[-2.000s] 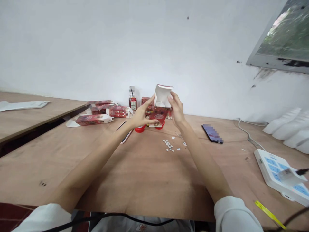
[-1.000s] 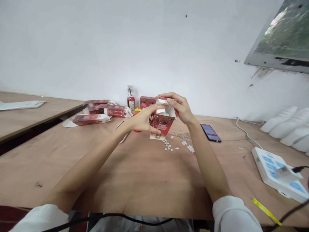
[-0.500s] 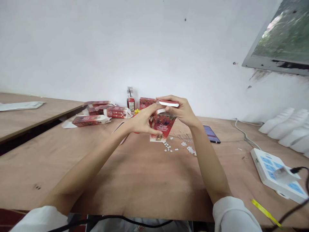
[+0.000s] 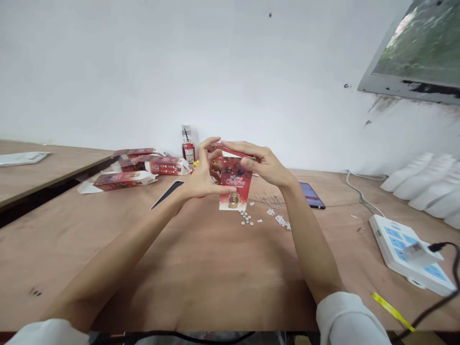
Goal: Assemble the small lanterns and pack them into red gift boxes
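A red Christmas gift box (image 4: pixel 235 179) stands upright between my hands above the table, its printed front facing me. My left hand (image 4: pixel 204 175) holds its left side, with the thumb across the lower front and the other fingers curled behind. At the top, my right hand (image 4: pixel 264 163) presses on the lid flap, fingers stretched over it and thumb against the upper front. A white edge of the flap shows along the top. Below and right of the box lie small white round pieces (image 4: pixel 246 218), white tabs (image 4: pixel 281 220) and several thin sticks (image 4: pixel 269 200).
More red boxes (image 4: pixel 124 179) lie at the left by a small bottle (image 4: pixel 188 146). A dark flat object (image 4: pixel 166 194) is beside my left wrist. To the right are a phone (image 4: pixel 312 195), a white power strip (image 4: pixel 409 254), a yellow strip (image 4: pixel 391 307) and white curved pieces (image 4: pixel 427 187).
The box's top flap has been lowered and its front turned more squarely to me. My right hand has flattened over the top, and my left fingers have lifted upward.
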A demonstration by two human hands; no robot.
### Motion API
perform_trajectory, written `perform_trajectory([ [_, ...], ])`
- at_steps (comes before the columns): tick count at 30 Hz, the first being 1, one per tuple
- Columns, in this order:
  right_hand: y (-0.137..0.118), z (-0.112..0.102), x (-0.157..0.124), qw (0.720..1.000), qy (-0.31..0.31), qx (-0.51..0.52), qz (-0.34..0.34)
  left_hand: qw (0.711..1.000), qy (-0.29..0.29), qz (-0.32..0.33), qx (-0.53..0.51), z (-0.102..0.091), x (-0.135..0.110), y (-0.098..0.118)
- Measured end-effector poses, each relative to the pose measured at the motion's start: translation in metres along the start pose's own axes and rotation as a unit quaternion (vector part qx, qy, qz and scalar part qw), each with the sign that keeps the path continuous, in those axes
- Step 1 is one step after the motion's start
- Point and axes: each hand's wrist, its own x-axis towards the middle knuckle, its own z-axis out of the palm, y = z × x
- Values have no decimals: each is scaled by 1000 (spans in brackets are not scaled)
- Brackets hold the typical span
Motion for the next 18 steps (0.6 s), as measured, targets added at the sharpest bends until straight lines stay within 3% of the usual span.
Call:
perform_trajectory([
  [6, 35, -7, -5, 997, -48, 5, 65, 999, -18, -36, 24, -3, 4, -24],
  [10, 51, -3, -5, 998, -37, 8, 53, 996, -21, -39, 80, -6, 9, -32],
  [14, 58, -15, -2, 998, 16, -47, 28, 995, 43, -63, 62, 2, 7, -34],
  [16, 70, -33, -5, 993, 75, -82, 42, 990, 90, -92, 55, 13, -5, -33],
  [18, 95, -56, -12, 977, 161, -114, 80, 982, 87, -107, 127, 28, -25, -31],
])
